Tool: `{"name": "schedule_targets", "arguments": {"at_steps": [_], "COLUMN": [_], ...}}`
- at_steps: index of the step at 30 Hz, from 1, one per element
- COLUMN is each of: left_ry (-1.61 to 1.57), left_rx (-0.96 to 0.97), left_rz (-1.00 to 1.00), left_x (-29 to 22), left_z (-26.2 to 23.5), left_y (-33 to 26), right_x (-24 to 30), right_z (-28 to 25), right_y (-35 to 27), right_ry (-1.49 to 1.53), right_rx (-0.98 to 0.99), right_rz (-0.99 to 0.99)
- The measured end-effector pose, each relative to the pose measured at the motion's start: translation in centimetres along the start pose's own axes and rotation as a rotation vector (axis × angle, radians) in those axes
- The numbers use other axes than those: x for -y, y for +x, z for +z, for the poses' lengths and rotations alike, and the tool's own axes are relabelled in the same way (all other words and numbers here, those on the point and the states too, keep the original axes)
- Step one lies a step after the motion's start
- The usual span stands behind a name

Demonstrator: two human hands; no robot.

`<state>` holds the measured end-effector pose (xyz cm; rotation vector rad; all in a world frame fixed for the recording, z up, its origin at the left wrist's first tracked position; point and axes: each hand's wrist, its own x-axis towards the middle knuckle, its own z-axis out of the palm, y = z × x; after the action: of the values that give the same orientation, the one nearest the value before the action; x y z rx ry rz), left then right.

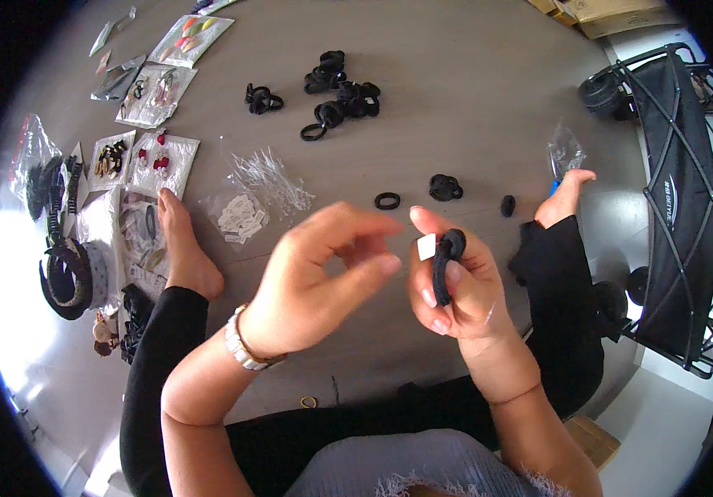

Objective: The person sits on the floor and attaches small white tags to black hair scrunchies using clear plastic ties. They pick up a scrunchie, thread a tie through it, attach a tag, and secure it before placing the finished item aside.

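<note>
Black hair ties (442, 283) with a small white tag (427, 247) are pinched in my right hand (476, 302). Just left of them is my left hand (306, 269), its thumb and fingers curved and apart, with nothing visible between them. Beyond the hands a single black hair tie (387, 200), a small clump of black hair ties (446, 187) and another small black tie (508, 206) lie on the floor. Farther off are a larger heap of black hair ties (356, 101) and a smaller bunch (264, 101). White tags (243, 219) lie beside thin white plastic strands (272, 178).
At left, clear packets of hair accessories (166, 170) and dark headbands (66, 282) lie past my left foot (186, 248). A black folding cart (675, 207) stands at right, near a clear bag (565, 149). Cardboard (613, 16) sits far right. A yellow band (308, 402) lies close in.
</note>
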<state>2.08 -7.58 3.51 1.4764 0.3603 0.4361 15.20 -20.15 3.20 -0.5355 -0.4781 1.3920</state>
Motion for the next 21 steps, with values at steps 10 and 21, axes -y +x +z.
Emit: {"name": "schedule_targets", "arguments": {"at_steps": [10, 21], "left_ry": [0.078, -0.349], "left_rx": [-0.197, -0.109], "left_rz": [0.051, 0.078], "left_x": [1.2, 2.1], "left_z": [0.4, -1.6], "left_y": [0.1, 0.5], "right_x": [-0.2, -5.5], "right_z": [-0.7, -7.4], "right_y": [-0.2, 0.1], "right_ry": [0.018, -0.870], "right_rx": [-0.075, -0.443], "right_rz": [-0.006, 0.376]}}
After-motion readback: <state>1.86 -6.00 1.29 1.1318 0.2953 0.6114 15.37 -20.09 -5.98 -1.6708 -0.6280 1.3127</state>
